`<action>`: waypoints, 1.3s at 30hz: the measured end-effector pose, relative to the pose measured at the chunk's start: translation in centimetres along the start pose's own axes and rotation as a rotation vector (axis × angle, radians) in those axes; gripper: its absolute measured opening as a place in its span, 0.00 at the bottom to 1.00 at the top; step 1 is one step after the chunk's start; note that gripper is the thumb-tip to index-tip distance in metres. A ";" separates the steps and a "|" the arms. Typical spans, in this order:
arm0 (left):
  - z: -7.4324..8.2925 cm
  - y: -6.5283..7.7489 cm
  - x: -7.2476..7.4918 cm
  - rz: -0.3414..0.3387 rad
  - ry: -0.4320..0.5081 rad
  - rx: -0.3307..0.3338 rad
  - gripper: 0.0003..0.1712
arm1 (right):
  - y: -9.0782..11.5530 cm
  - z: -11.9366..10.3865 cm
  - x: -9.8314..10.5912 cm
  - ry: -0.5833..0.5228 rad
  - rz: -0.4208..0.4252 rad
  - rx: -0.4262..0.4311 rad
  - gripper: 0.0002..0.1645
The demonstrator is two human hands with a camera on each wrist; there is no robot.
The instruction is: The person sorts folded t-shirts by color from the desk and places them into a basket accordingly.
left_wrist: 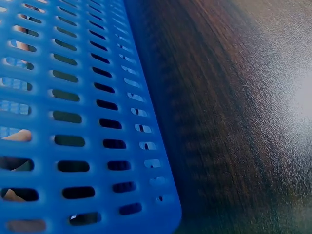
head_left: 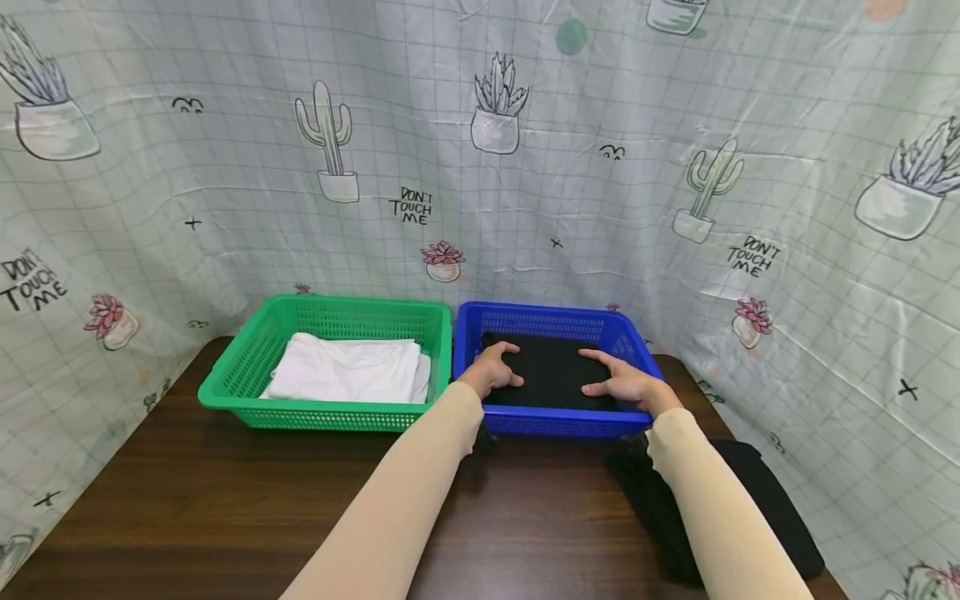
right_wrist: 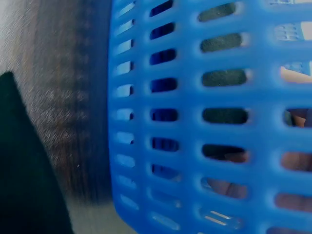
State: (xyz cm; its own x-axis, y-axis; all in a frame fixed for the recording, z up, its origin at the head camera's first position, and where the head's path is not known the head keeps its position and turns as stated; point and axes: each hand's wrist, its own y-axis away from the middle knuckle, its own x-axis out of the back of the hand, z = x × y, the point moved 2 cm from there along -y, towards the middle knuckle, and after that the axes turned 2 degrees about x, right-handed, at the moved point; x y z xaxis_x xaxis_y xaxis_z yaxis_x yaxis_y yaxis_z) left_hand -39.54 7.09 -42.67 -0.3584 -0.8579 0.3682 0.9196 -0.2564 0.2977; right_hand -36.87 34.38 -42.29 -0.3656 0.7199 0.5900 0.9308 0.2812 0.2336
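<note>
A folded black cloth (head_left: 551, 367) lies in the blue basket (head_left: 562, 421). My left hand (head_left: 491, 371) reaches over the basket's left side onto the cloth, thumb and index finger spread apart. From the right, my right hand (head_left: 624, 383) touches the cloth's other side, its thumb and index finger also spread. The remaining fingers of both hands are mostly hidden. In both wrist views the slotted blue wall fills much of the picture; skin of the right fingers (right_wrist: 229, 188) shows through its slots, with the dark cloth beside them.
A green basket (head_left: 322, 407) with folded white cloth (head_left: 345, 371) stands left of the blue one. Another black cloth (head_left: 765, 492) lies on the dark wooden table (head_left: 225, 508) at the right, partly under my right forearm. A printed curtain (head_left: 555, 200) hangs behind and at both sides.
</note>
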 end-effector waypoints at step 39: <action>0.0 0.4 -0.2 -0.030 -0.102 0.014 0.39 | -0.3 0.1 -0.1 -0.025 -0.072 -0.116 0.50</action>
State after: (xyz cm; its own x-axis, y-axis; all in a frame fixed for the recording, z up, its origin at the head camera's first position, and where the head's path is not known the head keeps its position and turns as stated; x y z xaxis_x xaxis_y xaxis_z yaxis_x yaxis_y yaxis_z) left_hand -39.14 7.19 -42.63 -0.4009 -0.7998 0.4468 0.9061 -0.2744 0.3220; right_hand -37.14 34.26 -42.49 -0.4303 0.7163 0.5493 0.8949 0.2587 0.3636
